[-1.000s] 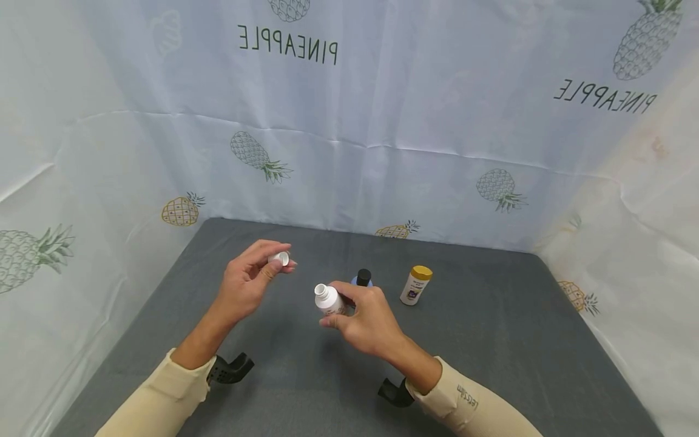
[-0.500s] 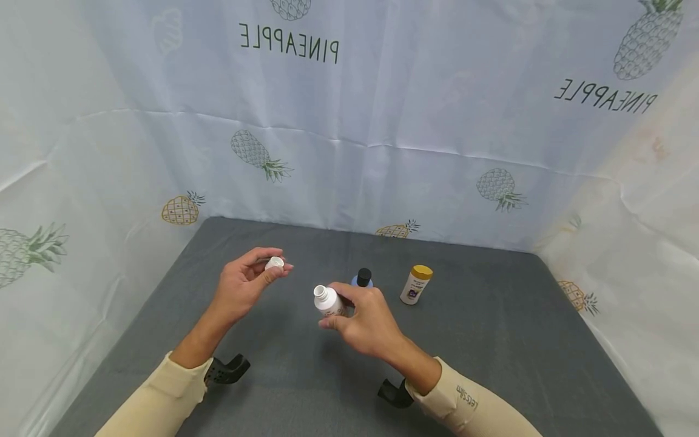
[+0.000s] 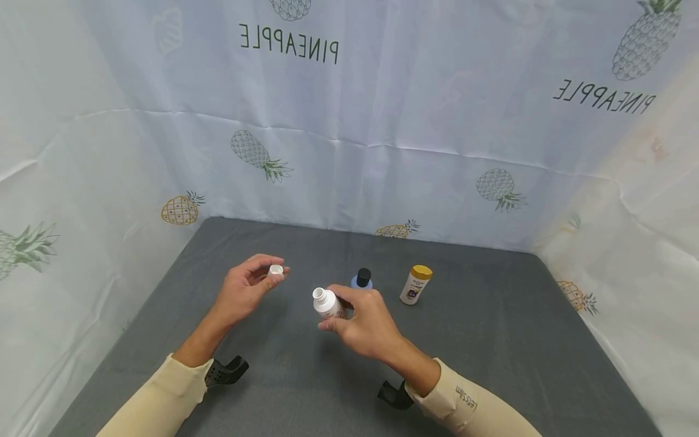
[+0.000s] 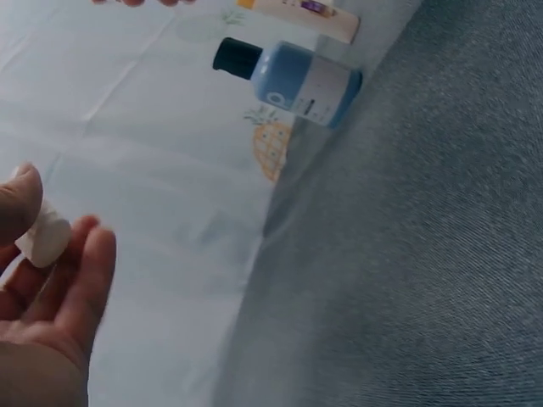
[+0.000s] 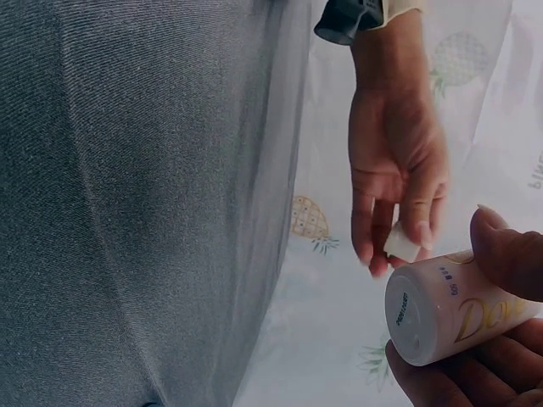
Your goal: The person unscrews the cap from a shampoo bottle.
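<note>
Between thumb and fingers, my left hand (image 3: pixel 240 294) pinches a small white cap (image 3: pixel 276 269) off to the left of the bottle. My right hand (image 3: pixel 368 323) grips a white Dove bottle (image 3: pixel 329 305) around its body, clear of the table. The bottle leans left, and its uncapped neck points up toward the head camera. In the right wrist view the bottle's base (image 5: pixel 413 318) faces that camera, with the cap (image 5: pixel 401 243) just beyond it. Cap and bottle are apart in the head view.
Behind the right hand stands a blue bottle (image 4: pixel 297 80) with a black cap, partly hidden in the head view. A white bottle with a gold lid (image 3: pixel 416 285) stands to its right. A pineapple-print curtain (image 3: pixel 349 182) borders the grey table (image 3: pixel 491 340) at the back and sides.
My left hand has lowered slightly and drawn a little left, turning the cap's end from facing right to facing more upward. The right hand and its bottle stay nearly still.
</note>
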The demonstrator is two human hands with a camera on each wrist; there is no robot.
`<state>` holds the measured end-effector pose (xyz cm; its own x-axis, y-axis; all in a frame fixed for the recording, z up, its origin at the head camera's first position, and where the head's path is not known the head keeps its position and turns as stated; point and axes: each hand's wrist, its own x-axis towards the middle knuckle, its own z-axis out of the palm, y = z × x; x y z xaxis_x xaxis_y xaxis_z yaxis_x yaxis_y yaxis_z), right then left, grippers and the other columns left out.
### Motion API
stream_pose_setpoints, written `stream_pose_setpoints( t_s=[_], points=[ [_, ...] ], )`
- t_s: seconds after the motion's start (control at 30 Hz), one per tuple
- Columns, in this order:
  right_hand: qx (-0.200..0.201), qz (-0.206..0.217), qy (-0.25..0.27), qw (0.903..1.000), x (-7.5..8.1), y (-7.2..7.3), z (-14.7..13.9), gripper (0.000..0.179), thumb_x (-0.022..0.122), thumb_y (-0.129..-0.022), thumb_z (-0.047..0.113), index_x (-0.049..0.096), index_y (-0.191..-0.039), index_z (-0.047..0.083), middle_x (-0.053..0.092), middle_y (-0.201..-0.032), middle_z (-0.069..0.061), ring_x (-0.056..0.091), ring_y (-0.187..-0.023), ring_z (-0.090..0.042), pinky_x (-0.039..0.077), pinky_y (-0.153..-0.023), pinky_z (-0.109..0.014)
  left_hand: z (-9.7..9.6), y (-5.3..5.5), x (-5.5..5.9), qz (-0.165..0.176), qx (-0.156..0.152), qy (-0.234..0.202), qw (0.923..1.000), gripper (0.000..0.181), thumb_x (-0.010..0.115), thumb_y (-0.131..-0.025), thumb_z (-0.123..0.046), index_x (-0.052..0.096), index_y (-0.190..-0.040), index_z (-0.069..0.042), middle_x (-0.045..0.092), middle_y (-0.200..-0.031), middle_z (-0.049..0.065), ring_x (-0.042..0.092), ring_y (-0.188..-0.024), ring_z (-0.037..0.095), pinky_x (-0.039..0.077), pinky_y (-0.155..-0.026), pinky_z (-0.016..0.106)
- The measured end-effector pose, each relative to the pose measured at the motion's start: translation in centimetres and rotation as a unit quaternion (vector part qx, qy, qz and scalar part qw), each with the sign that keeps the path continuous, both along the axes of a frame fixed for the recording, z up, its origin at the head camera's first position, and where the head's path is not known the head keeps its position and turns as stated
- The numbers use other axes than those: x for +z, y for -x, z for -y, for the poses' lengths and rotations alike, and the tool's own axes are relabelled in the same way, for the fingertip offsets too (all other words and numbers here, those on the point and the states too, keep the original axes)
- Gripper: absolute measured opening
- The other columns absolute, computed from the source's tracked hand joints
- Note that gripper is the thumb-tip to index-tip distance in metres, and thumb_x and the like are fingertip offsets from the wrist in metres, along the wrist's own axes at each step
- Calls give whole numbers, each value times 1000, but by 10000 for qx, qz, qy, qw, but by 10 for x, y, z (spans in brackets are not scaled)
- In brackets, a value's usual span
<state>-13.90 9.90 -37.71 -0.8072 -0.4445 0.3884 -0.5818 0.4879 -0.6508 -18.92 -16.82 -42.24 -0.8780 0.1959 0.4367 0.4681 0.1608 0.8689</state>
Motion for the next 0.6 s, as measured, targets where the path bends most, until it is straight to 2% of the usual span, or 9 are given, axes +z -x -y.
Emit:
stream_pose_setpoints(
  t_s=[0.13, 0.47, 0.6],
  points=[
    [-44, -27, -58, 10000, -1, 0, 0, 43, 92, -77, 11, 75, -117, 10, 80, -104, -2, 76, -94, -12, 63, -83, -31, 2, 3, -8, -90, 463, 164, 9988, 29, 72, -95, 0, 71, -124, 4, 69, -121, 27, 65, -102, -9, 55, -88, 9],
    [-17, 95, -75, 9999, -3, -1, 0, 44, 91, -79, 11, 74, -120, 9, 79, -110, -4, 76, -99, -14, 64, -86, -34, 4, 5, -15, 358, 574, 156, 9976, 34, 76, -94, -5, 70, -127, 3, 72, -121, 28, 69, -100, -10, 58, -83, 12],
    [-5, 207, -10, 9998, -5, 0, 1, 45, 91, -79, 11, 74, -120, 9, 79, -110, -5, 76, -99, -14, 64, -86, -33, 6, 5, -16, 458, 660, 363, 9961, 34, 76, -95, -7, 71, -127, 2, 72, -122, 26, 69, -99, -11, 58, -82, 11]
  ],
)
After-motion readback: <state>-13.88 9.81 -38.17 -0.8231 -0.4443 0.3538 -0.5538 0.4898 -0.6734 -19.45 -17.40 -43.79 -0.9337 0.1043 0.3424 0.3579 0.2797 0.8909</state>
